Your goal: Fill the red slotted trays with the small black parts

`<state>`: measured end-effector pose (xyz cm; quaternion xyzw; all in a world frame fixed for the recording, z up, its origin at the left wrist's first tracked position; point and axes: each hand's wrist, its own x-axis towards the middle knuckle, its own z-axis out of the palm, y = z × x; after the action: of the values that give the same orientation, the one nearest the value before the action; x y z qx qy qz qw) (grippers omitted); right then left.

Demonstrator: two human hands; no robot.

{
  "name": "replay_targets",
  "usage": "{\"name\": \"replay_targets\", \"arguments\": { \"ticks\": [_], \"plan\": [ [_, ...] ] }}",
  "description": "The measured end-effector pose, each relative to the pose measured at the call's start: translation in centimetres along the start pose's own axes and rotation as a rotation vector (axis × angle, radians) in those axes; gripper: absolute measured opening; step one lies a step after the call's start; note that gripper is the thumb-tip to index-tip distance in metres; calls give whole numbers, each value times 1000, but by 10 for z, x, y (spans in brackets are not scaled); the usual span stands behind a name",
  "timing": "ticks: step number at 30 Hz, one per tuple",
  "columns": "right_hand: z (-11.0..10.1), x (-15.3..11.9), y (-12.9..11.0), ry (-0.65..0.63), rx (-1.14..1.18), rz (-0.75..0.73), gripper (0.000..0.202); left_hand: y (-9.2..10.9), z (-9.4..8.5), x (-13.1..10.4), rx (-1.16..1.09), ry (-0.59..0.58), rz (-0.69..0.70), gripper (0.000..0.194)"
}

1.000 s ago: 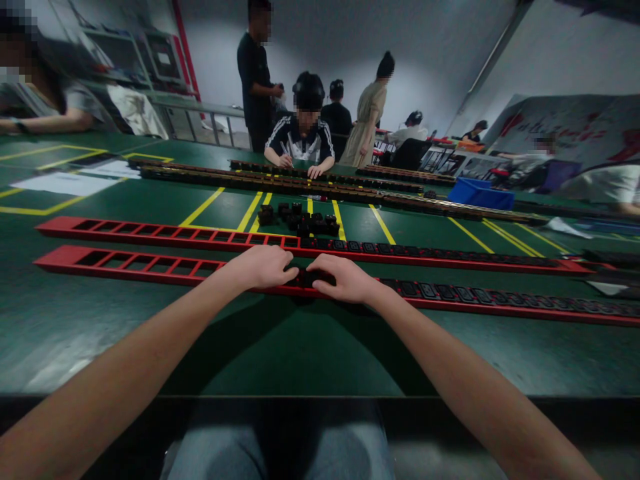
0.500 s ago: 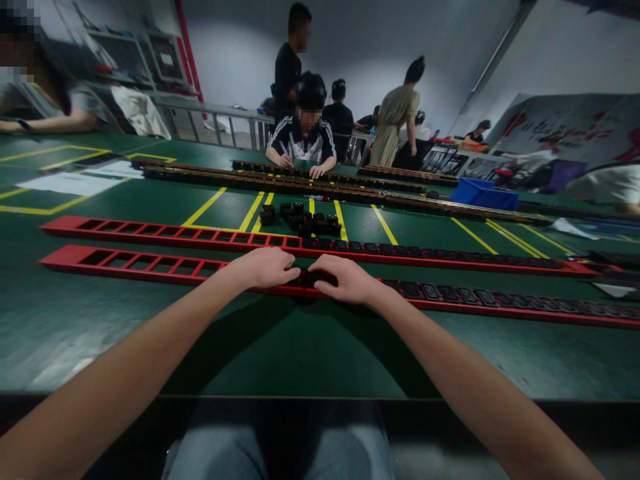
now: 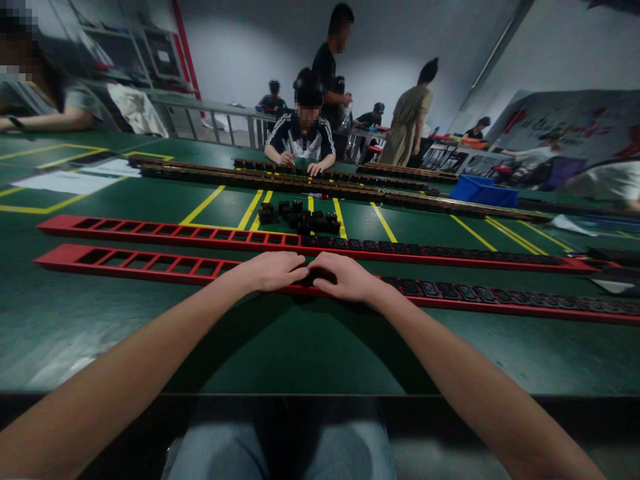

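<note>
The near long red frame (image 3: 165,274) lies crosswise before me, with open slots at its left and square black pieces (image 3: 450,291) filling its right part. Over the middle of this frame my left hand (image 3: 275,270) is closed, fingers together and pointing right; whatever its fingertips hold is hidden. My right hand (image 3: 347,277) curls thumb and forefinger about a dark block (image 3: 324,274) seated in the frame. The two hands' fingertips almost meet. A second red frame (image 3: 150,230), likewise part slots and part black pieces, runs parallel just behind.
A heap of loose black blocks (image 3: 300,217) sits behind the frames on the green table (image 3: 240,360). Farther back are long dark strips (image 3: 280,181) and a blue bin (image 3: 484,191). A seated co-worker (image 3: 300,137) faces me across the table; white papers (image 3: 67,181) lie left.
My left hand has shifted slightly right, and its fingertips now close the gap to my right hand. The right hand has hardly moved. In the background, a standing person has moved right.
</note>
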<state>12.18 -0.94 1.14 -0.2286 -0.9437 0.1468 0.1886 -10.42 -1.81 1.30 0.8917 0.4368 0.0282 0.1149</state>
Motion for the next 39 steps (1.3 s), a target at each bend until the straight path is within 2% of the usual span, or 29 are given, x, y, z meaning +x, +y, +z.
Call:
{"name": "replay_targets", "arguments": {
  "ticks": [39],
  "plan": [
    [-1,0,-1,-11,-6,13,23,-2,3,1,58,20,-5,44]
  ]
}}
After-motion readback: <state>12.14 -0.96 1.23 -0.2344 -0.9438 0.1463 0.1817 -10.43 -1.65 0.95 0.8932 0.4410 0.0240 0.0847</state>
